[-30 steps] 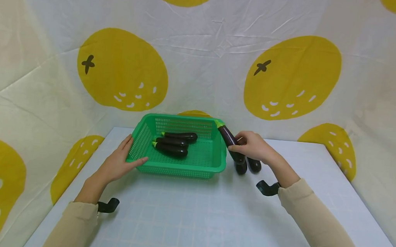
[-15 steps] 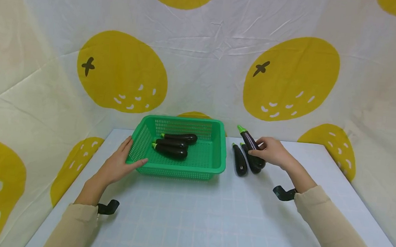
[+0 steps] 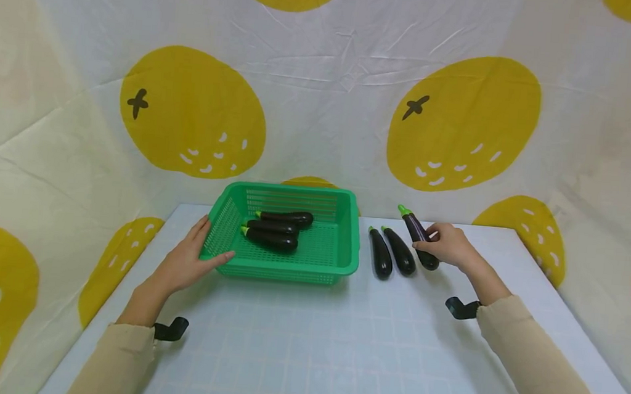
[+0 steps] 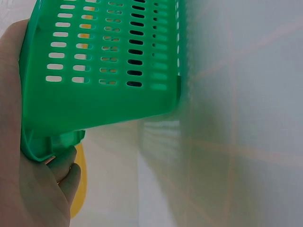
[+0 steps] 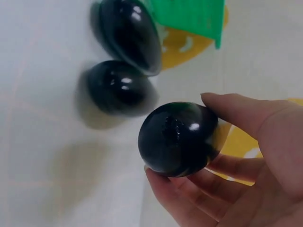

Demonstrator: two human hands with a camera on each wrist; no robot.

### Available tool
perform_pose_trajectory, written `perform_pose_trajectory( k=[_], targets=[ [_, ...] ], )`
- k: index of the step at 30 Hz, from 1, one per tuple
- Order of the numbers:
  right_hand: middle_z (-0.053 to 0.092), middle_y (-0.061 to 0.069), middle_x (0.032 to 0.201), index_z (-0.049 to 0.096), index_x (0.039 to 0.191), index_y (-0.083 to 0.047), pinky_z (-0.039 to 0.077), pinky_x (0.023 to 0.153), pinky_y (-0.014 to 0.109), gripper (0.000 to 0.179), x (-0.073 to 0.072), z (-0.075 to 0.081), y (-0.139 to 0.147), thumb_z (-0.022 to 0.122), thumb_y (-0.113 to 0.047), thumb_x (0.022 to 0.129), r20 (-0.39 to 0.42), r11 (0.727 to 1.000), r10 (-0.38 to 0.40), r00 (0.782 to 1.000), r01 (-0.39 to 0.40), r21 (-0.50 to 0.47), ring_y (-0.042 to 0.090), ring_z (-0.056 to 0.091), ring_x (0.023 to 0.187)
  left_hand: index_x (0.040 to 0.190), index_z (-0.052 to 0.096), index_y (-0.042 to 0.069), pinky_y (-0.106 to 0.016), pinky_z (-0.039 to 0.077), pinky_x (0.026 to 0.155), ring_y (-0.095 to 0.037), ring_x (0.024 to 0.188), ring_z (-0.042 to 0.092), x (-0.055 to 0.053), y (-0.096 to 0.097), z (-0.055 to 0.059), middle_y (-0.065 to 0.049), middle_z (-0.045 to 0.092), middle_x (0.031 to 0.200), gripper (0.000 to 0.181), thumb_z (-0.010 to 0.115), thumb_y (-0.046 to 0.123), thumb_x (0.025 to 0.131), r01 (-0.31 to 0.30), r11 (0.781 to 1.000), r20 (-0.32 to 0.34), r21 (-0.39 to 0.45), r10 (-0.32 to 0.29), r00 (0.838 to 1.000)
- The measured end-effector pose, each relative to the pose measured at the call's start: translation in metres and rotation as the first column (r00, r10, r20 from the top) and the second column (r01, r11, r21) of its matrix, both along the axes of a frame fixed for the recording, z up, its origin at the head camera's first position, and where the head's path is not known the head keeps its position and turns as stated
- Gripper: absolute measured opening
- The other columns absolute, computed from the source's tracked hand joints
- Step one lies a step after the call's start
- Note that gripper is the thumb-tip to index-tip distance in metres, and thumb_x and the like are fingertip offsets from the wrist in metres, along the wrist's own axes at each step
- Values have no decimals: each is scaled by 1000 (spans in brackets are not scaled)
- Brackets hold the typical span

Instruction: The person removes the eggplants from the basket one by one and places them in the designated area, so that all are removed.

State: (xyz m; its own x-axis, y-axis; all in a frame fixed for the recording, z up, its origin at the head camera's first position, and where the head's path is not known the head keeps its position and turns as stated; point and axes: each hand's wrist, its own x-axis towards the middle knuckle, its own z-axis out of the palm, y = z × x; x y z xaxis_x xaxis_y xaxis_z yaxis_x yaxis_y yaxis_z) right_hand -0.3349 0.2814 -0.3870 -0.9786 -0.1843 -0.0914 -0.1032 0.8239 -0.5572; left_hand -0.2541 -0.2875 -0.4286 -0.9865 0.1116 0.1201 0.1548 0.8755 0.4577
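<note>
A green plastic basket (image 3: 287,275) stands at the back of the table, with several dark eggplants (image 3: 273,239) lying inside. At its left front corner my left hand (image 3: 183,264) holds the rim, thumb along the front edge; the left wrist view has its fingertips (image 4: 71,177) bent round the rim's edge. Right of the basket, my right hand (image 3: 451,246) pinches an eggplant (image 3: 417,231) by its middle, green stem pointing back and up. Its round end (image 5: 175,142) faces the right wrist camera, apart from its shadow on the table.
Two more eggplants, one (image 3: 380,254) near the basket and one (image 3: 399,251) beside it, lie on the table (image 3: 309,345) between basket and right hand. A pale cloth printed with yellow fruit (image 3: 194,113) hangs behind and at the sides.
My right hand has carried its eggplant rightward, from over the basket's right edge to the right of the two lying eggplants, lower now. My left hand and the basket have stayed put.
</note>
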Motion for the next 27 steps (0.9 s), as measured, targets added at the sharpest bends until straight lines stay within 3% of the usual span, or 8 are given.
perform_pose_trajectory(
  k=[8, 17, 23, 27],
  targets=[
    [62, 28, 108, 55, 124, 11, 56, 76, 43, 60, -13, -20, 6, 73, -38, 93, -13, 997, -59, 998, 60, 46, 35, 61, 90, 165, 3, 4, -74, 25, 112, -50, 151, 19, 0, -2, -1, -15, -1, 172, 112, 56, 72, 93, 2, 1000, -2, 5, -2, 1000],
    [64, 26, 108, 59, 120, 9, 52, 74, 47, 56, -23, -49, 8, 73, -37, 92, -24, 973, -126, 992, 128, 190, 37, 61, 91, 165, 4, 4, -74, 26, 112, -50, 151, 19, -2, -1, -4, -15, 0, 172, 112, 56, 72, 93, 12, 1000, -3, 11, -12, 1000],
    [64, 19, 91, 61, 105, 4, 48, 64, 43, 45, -26, -53, 3, 74, -36, 91, -54, 957, -131, 990, 141, 254, 33, 61, 81, 165, 4, 4, -73, 26, 112, -50, 151, 19, -1, -2, -5, -14, 0, 172, 113, 57, 72, 92, 9, 1000, -6, 13, -8, 1000],
    [63, 19, 90, 60, 103, 4, 47, 65, 45, 44, -27, -50, -2, 73, -37, 91, -52, 953, -136, 989, 145, 265, 34, 60, 80, 165, 3, 5, -74, 25, 112, -50, 151, 19, -2, -2, -4, -14, 0, 172, 113, 56, 73, 92, 3, 1000, -8, 10, -3, 1000]
  ],
)
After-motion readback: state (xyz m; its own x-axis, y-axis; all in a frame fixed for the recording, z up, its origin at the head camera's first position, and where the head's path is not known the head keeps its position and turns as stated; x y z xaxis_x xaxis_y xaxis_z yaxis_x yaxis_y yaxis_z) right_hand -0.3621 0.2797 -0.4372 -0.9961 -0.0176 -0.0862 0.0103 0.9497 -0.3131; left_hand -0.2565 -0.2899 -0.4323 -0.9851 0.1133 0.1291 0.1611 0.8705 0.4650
